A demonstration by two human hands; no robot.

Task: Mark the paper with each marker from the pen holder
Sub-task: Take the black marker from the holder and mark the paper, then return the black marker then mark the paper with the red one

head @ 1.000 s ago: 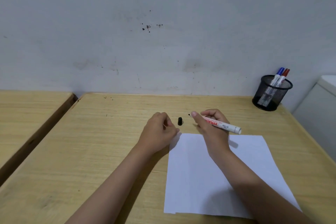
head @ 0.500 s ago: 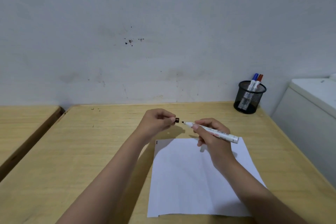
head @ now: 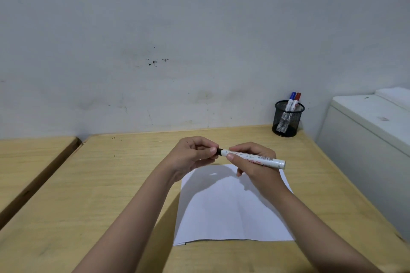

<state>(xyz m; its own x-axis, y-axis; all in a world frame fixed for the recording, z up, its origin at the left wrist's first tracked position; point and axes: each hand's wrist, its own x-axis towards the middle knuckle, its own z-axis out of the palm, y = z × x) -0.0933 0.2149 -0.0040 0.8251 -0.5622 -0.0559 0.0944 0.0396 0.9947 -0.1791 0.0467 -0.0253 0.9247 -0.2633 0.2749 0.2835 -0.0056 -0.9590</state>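
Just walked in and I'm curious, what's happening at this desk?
A person is holding a white marker in the right hand above a sheet of paper on a wooden desk. The left hand pinches its small black cap right at the tip end, so cap and marker meet there. Two more markers, blue and red, stand in a black mesh pen holder at the far right.

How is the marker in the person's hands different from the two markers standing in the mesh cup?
The black-capped marker lies nearly level above the paper, while the blue marker and red marker stand upright in the pen holder. It is held by the right hand, with the left hand pinching its cap; the other two are untouched. Cap colours differ: black against blue and red. All three share white barrels.
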